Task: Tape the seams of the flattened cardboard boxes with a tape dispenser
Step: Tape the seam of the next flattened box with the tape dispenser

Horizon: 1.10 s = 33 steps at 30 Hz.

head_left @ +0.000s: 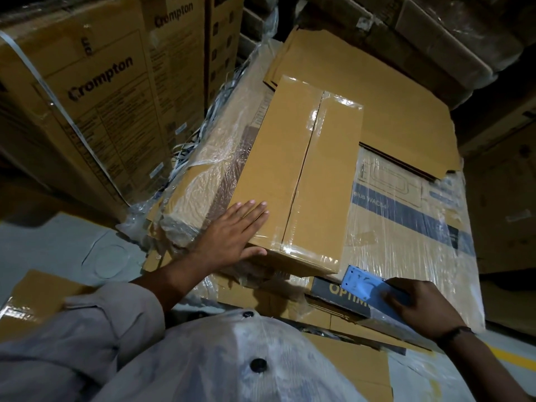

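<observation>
A plain brown cardboard box [278, 158] lies on a plastic-wrapped stack in the middle of the head view. Clear tape [307, 169] runs along its centre seam from the far end to the near edge. My left hand [232, 236] rests flat on the box's near left corner, fingers spread, thumb over the front edge. My right hand [417, 306] is at the lower right, below the box, closed on a blue tape dispenser [368, 288] whose toothed blade points toward the box's near right corner.
Flattened cardboard sheets [383, 105] lie behind the box. The stack beneath is a shrink-wrapped printed carton [406, 216]. Tall Crompton cartons [95, 91] stand at the left. More flat cardboard [32, 294] lies on the grey floor [58, 242] at the lower left.
</observation>
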Motion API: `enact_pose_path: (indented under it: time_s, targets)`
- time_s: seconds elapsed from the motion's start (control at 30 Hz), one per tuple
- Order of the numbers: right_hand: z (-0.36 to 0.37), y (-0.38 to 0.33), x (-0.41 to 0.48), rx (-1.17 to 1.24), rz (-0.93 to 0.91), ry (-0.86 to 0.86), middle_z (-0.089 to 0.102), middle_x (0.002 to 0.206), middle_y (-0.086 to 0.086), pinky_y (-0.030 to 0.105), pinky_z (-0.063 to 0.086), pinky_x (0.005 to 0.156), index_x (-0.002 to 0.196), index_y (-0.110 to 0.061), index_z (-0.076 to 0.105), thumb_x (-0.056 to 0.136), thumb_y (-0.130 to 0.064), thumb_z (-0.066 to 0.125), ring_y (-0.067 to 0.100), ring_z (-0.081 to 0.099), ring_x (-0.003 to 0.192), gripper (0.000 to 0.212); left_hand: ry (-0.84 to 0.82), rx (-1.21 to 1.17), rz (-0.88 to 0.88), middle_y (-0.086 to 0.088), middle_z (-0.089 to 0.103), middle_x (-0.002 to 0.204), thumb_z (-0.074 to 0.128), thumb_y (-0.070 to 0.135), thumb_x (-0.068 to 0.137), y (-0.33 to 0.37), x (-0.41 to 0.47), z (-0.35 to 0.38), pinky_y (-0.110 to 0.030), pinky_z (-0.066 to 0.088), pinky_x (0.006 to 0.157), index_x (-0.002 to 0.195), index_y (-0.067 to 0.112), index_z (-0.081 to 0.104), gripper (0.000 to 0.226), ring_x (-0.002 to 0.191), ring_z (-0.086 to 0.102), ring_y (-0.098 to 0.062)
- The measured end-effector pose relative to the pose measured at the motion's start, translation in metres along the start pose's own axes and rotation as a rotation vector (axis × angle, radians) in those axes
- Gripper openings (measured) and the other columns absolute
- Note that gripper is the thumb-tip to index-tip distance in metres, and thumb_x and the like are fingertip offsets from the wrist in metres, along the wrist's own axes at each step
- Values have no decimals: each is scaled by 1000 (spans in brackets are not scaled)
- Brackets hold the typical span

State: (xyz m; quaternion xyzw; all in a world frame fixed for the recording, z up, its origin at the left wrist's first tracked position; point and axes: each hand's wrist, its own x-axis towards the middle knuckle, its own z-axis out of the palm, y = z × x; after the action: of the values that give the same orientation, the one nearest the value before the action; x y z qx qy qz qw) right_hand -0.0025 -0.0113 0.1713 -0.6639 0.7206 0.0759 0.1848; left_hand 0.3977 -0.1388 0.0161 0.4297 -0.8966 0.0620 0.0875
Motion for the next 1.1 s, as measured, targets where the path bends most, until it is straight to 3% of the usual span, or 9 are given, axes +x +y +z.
enact_pose_path:
  time_s: [0.1,0.17,0.3,0.4,0.63,0.73,0.9,1.1]
  targets:
    - [9,-4,9,-25,28,-15,73,97,-8,27,60,63,105,-37,71,98,-39,60,2,66,76,13,-13,-1,-2,-12,17,175,31,76,102,0,0,-1,-48,26,129,166,9,24,93,161,21,-30]
    - [15,-10,13,-38,41,-2,73,93,-7,27,58,62,105,-33,72,98,-35,60,3,65,75,13,-19,-13,-6,-11,17,175,29,76,103,2,0,-1,-48,26,128,166,10,24,93,161,20,-30]
    - [21,-20,12,-45,94,76,70,85,-8,23,50,56,104,-29,73,97,-34,63,5,62,71,14,-41,-30,-51,-13,9,176,21,79,101,10,4,-6,-51,17,131,167,9,17,96,162,13,-33]
    - [21,-33,8,-69,133,132,70,82,-4,30,55,60,99,-27,73,95,-36,64,13,64,70,14,-98,-53,-71,-20,-8,174,12,82,98,29,19,-10,-52,3,132,166,6,-2,103,162,-4,-39]
    - [13,-76,8,-178,232,152,64,77,4,31,51,56,86,-18,68,93,-38,60,24,62,66,23,-81,-77,38,-30,-22,169,12,78,99,102,62,-5,-57,-3,130,165,4,-11,102,158,-18,-48]
    - [11,-85,6,-204,252,163,56,75,2,27,41,56,89,-17,68,95,-39,58,24,53,63,24,-58,-29,153,-28,-14,171,12,72,103,129,76,-1,-55,-1,131,165,1,-8,96,159,-14,-45]
    - [14,-77,1,-172,214,199,65,79,3,31,54,59,93,-16,69,97,-38,57,22,63,66,25,-46,-79,215,-26,-3,173,17,66,107,146,94,3,-53,5,132,166,0,0,90,161,-2,-43]
    - [26,-90,-4,-294,216,218,67,68,9,34,53,58,81,-11,68,87,-30,67,27,62,54,19,-48,-93,224,-24,2,174,21,66,107,147,92,6,-52,10,132,167,3,5,88,162,4,-41]
